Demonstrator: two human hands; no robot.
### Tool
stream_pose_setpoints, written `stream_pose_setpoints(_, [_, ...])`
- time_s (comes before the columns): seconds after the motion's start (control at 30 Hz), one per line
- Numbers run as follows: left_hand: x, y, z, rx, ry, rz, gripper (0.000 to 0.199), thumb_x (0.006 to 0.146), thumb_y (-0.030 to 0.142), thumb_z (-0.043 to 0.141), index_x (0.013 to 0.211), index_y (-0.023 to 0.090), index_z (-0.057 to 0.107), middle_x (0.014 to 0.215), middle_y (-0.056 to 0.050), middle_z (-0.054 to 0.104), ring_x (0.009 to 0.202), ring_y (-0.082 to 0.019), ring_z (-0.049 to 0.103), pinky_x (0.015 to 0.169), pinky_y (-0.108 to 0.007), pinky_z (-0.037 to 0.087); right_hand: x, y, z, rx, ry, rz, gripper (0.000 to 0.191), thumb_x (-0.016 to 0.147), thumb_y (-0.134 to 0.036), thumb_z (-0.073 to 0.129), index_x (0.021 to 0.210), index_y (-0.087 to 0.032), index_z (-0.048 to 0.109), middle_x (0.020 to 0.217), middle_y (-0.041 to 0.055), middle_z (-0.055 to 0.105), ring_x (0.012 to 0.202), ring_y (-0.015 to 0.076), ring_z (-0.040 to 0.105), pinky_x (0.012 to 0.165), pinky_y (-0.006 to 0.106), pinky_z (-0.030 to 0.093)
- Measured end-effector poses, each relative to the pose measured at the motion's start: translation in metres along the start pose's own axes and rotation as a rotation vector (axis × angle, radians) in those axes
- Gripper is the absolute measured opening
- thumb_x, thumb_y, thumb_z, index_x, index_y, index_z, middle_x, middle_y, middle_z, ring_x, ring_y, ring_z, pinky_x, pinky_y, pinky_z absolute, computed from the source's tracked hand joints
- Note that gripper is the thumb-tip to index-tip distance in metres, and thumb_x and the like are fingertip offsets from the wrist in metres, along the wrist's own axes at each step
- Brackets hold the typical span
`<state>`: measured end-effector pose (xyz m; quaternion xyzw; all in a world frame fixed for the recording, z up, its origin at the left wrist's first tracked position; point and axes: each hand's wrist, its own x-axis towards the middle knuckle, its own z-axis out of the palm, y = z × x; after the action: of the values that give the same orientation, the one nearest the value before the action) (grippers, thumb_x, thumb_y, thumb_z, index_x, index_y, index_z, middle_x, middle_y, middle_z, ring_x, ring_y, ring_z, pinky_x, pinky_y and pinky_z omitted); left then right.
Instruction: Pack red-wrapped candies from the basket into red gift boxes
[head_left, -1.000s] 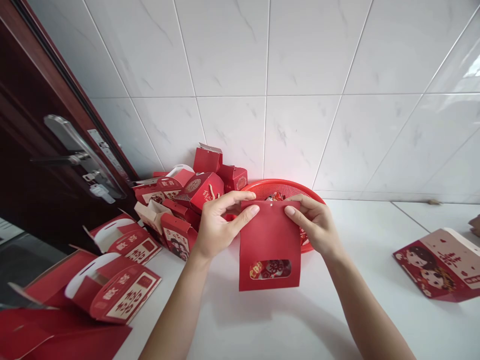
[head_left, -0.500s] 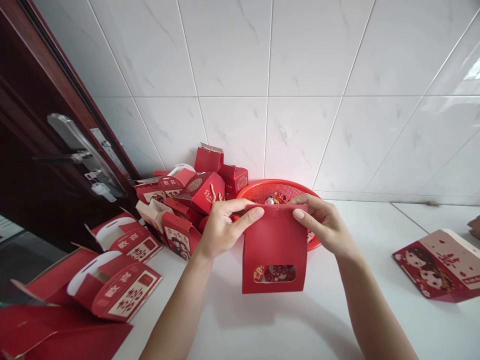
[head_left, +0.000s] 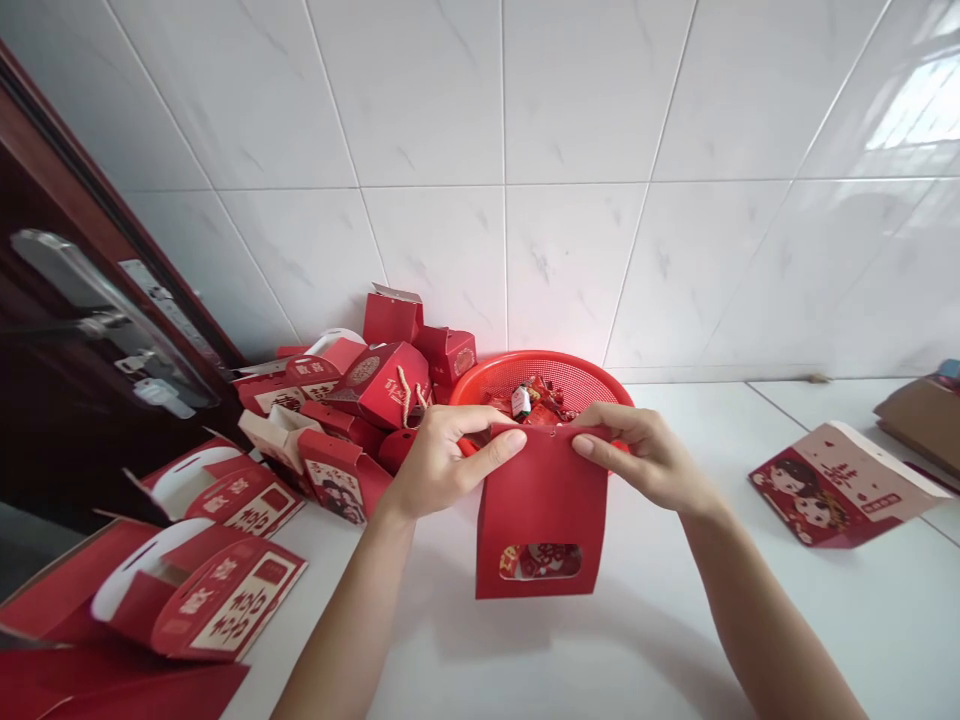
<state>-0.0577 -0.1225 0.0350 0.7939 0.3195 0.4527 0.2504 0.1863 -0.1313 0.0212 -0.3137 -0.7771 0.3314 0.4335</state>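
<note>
A red paper gift box (head_left: 541,500) with a small clear window near its bottom is held upright in front of me. Through the window, red wrapped pieces show inside. My left hand (head_left: 450,460) pinches the box's top edge at the left corner, thumb on the near face. At the right corner, my right hand (head_left: 637,455) grips the same edge in the same way. Behind the box stands a red plastic basket (head_left: 577,372), holding wrapped candies (head_left: 546,398). The fingertips on the far side of the box are partly hidden.
Several red gift boxes (head_left: 386,385) are heaped at the back left against the tiled wall. More opened boxes (head_left: 217,600) line the left side, near a dark door with a handle (head_left: 101,322). A printed box (head_left: 836,485) lies at right, with brown cardboard (head_left: 922,420) behind it.
My view has turned slightly right, so the surroundings shift left. Both hands still grip the box's top edge; the box sits a little lower in view, showing more of the basket's candies.
</note>
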Motion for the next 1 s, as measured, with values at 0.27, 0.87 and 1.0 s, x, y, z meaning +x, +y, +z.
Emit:
stream_pose_setpoints(0.27, [0.001, -0.007, 0.003, -0.076, -0.119, -0.056, 0.028, 0.089, 0.045, 0.075, 0.105, 0.023, 0.082, 0.099, -0.008, 0.083, 0.084, -0.024, 0.079, 0.076, -0.03, 0.066, -0.059, -0.009, -0.059, -0.263, 0.112, 0.223, 0.032, 0.098, -0.05, 0.062, 0.092, -0.021, 0.075, 0.086, 0.0065, 0.076, 0.073, 0.0202, 0.069, 0.058, 0.029, 0.054])
stream_pose_setpoints(0.87, [0.001, 0.0, -0.014, 0.014, 0.028, 0.019, 0.015, 0.089, 0.036, 0.074, 0.091, 0.024, 0.082, 0.084, -0.003, 0.082, 0.075, -0.02, 0.078, 0.07, -0.026, 0.063, -0.15, 0.083, -0.101, -1.215, 0.97, 0.536, 0.023, 0.093, -0.035, 0.054, 0.082, -0.021, 0.069, 0.082, 0.0187, 0.072, 0.093, 0.0394, 0.06, 0.076, 0.047, 0.041])
stream_pose_setpoints(1.0, [0.0, 0.001, -0.015, 0.018, 0.015, 0.039, 0.014, 0.091, 0.031, 0.072, 0.091, 0.021, 0.081, 0.085, -0.003, 0.082, 0.076, -0.018, 0.078, 0.07, -0.024, 0.062, -0.158, 0.089, -0.117, -1.286, 1.035, 0.541, 0.02, 0.089, -0.034, 0.06, 0.076, -0.022, 0.069, 0.072, 0.0187, 0.069, 0.096, 0.0411, 0.058, 0.079, 0.053, 0.036])
